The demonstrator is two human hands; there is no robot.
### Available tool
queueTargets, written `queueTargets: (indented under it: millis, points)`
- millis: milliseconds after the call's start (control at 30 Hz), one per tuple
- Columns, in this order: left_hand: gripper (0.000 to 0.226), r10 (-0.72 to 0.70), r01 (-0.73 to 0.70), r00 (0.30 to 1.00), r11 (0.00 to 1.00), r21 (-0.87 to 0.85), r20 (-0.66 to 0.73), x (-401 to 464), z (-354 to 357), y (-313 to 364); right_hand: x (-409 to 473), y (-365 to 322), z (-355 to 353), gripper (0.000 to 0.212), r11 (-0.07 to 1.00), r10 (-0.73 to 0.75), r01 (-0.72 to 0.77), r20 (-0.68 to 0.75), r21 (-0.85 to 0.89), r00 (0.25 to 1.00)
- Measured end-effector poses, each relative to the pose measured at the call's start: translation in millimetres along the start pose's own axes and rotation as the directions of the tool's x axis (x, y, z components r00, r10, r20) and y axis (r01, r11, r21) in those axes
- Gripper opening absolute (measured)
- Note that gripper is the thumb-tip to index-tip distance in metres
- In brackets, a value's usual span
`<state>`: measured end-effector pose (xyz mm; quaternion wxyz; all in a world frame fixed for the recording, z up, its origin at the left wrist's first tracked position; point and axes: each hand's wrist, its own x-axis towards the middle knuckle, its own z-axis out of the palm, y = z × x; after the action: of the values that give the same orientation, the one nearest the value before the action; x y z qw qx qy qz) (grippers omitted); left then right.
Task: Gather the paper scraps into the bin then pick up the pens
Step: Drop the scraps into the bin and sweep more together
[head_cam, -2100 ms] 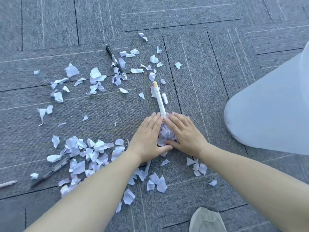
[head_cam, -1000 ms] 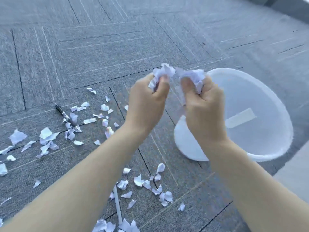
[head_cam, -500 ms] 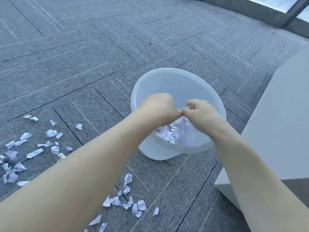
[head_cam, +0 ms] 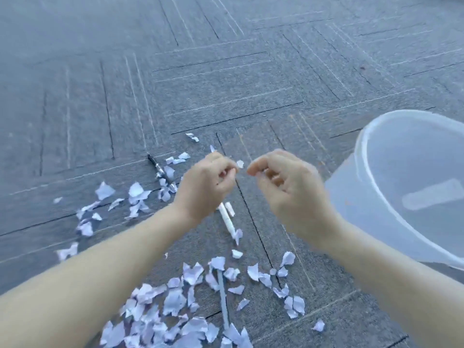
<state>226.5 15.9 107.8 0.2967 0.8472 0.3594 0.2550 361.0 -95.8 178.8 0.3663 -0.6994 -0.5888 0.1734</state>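
Observation:
White paper scraps [head_cam: 173, 307] lie scattered over the grey carpet, thickest at the bottom centre, with more at the left [head_cam: 135, 194]. A white pen [head_cam: 227, 219] lies below my hands, a black pen [head_cam: 160, 172] to the upper left, and a clear pen [head_cam: 223, 297] among the near scraps. The translucent white bin [head_cam: 376, 207] stands at the right. My left hand [head_cam: 208, 182] and my right hand [head_cam: 286, 187] hover side by side above the floor, left of the bin, fingers loosely curled with no scraps seen in them.
The carpet tiles [head_cam: 226, 71] stretch away beyond the scraps. The bin's rim reaches the right edge of the view.
Both hands carried a bunch of scraps to the bin and let it go inside. They have since swung back left, away from the bin, over the scraps.

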Motion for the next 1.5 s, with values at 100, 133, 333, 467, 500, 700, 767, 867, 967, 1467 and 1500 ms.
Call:
queueTargets:
  millis: [100,133,333,467,500,700,767,867,967,1467,1500]
  points:
    - [0.022,-0.277,0.27,0.961,0.944,0.191,0.011,-76.1,-23.5,-96.1,6.0,-2.6,81.8,0.022,0.989,-0.129,0.145,0.387,-0.013,0.913]
    - [0.029,-0.385,0.377,0.923,0.889,0.262,-0.02,-98.6,-32.6,-120.9,7.3,-2.5,108.4,0.027,0.98,-0.147,0.195,0.501,-0.043,0.853]
    - [0.066,-0.711,0.737,0.655,0.524,0.427,-0.258,-171.8,-87.2,-209.2,39.2,-7.8,243.2,0.057,0.905,-0.029,0.331,0.736,-0.269,0.677]
    - [0.072,-0.743,0.773,0.614,0.496,0.396,-0.267,-170.7,-108.7,-250.1,80.8,-11.9,306.5,0.063,0.871,0.021,0.342,0.723,-0.352,0.69]
    - [0.072,-0.736,0.763,0.626,0.512,0.394,-0.258,-165.4,-113.4,-260.0,90.7,-13.3,318.6,0.063,0.863,0.03,0.349,0.727,-0.365,0.686]
    - [0.058,-0.642,0.645,0.764,0.76,0.079,-0.062,-131.2,-110.6,-285.4,94.2,-5.4,345.6,0.058,0.865,-0.008,0.363,0.713,-0.347,0.701]
    - [0.051,-0.57,0.57,0.82,0.821,-0.017,-0.053,-144.2,-92.3,-269.7,61.7,2.1,334.0,0.052,0.908,-0.086,0.346,0.701,-0.237,0.708]
    - [0.041,-0.406,0.403,0.914,0.909,-0.11,-0.011,-184.7,-69.9,-231.0,5.3,6.3,299.0,0.041,0.879,-0.285,0.472,0.711,-0.074,0.643]
    - [0.038,-0.316,0.298,0.936,0.946,-0.127,-0.153,-204.7,-75.5,-218.7,7.0,2.2,293.2,0.033,0.871,-0.384,0.491,0.58,-0.03,0.718]
    - [0.042,-0.406,0.406,0.914,0.913,0.042,-0.009,-186.2,-107.3,-269.0,49.4,-16.7,321.8,0.033,0.807,-0.386,0.58,0.647,-0.109,0.658]
    - [0.039,-0.343,0.343,0.939,0.939,-0.003,0.001,-195.4,-104.6,-254.6,51.1,-10.6,314.0,0.033,0.815,-0.393,0.566,0.601,-0.122,0.696]
